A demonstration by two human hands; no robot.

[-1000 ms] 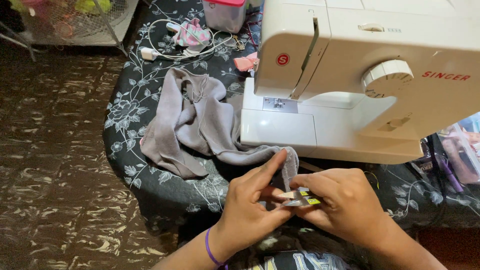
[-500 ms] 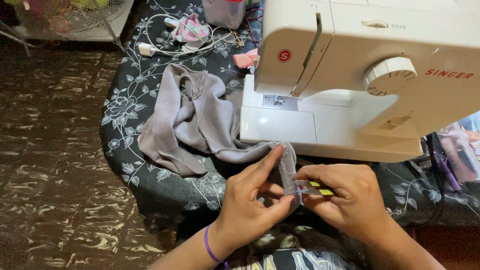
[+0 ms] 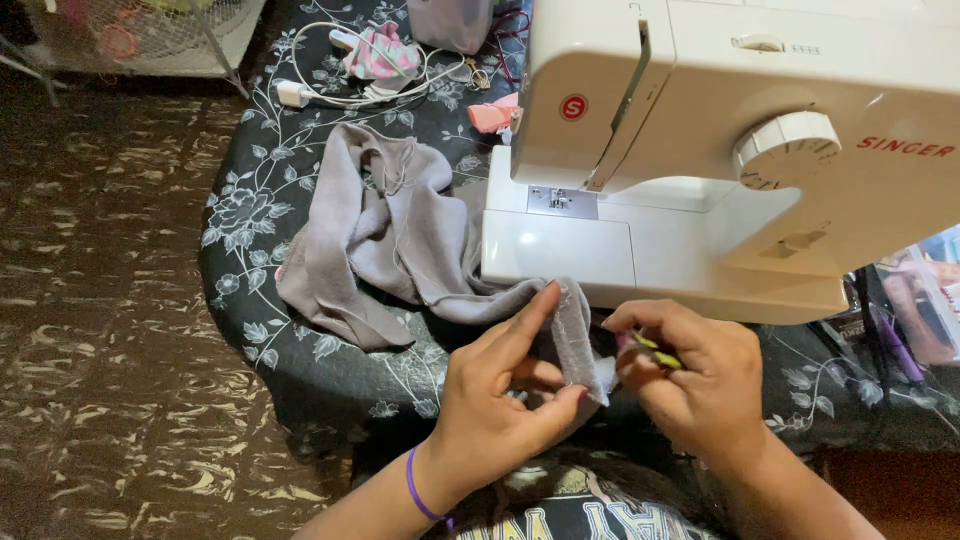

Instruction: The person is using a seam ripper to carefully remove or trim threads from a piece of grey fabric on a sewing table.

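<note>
Two hands meet at the near edge of the table, and the strip of cloth between them is what everything turns on. My left hand (image 3: 500,400) pinches the free end of the grey fabric (image 3: 400,240), thumb below and forefinger stretched up along its side, so that the end stands up as a narrow band. Its long axis runs nearly upright in the view, tilted slightly away from me toward the white sewing machine (image 3: 720,160), and the rest of the garment trails off to my left in a loose heap on the dark floral tablecloth (image 3: 250,200).

My right hand (image 3: 700,380) sits just beside that band, on its right, closed around a small yellow-green tool (image 3: 655,352) whose tip points left at the fabric edge. What sort of tool it is I cannot tell; only a short stretch shows between thumb and fingers. The tip is close to the cloth, though whether it touches is hidden by my fingers.

So the held edge lies directly left of the tool, across a very small gap, with both hands about level. The left hand is the one on the cloth; the right is the nearer one to the machine's base, which stands just behind both.

A white cable (image 3: 330,95) lies well away at the far end of the table.
</note>
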